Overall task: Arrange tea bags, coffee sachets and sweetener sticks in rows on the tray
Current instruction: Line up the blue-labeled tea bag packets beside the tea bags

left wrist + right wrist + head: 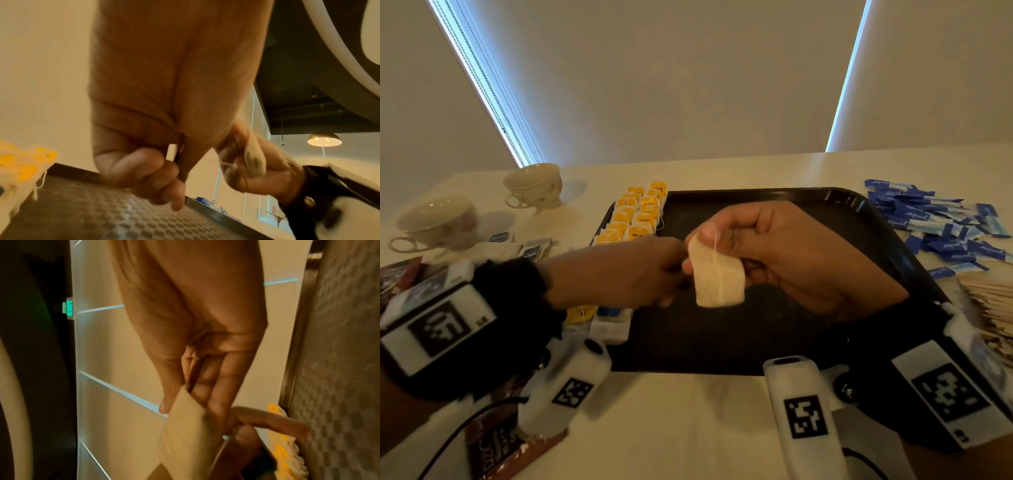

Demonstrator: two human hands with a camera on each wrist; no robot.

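Item held: one pale, unwrapped paper tea bag [717, 274] with a thin white string [715, 251], hanging above the middle of the black rectangular plastic tray [774, 342], clear of its textured floor. The right hand [801, 253] is pinching the bag's upper edge between thumb and curled fingers; the right wrist view is showing the bag [185, 426] tucked against those fingers. The left hand [619, 270] is reaching in from the left with fingers curled beside the bag's lower left corner; whether it is gripping the string or the bag cannot be told, the contact being blurred. Stock on tray: yellow-tagged tea bags [637, 214] lying in two neat rows along the left edge. Stock off tray: a loose heap of blue and white sweetener sticks [941, 222] lying right of the tray on the cream table [688, 428]; two cream china teacups [534, 186] standing far left; dark red coffee sachets [496, 445] lying at the near left.
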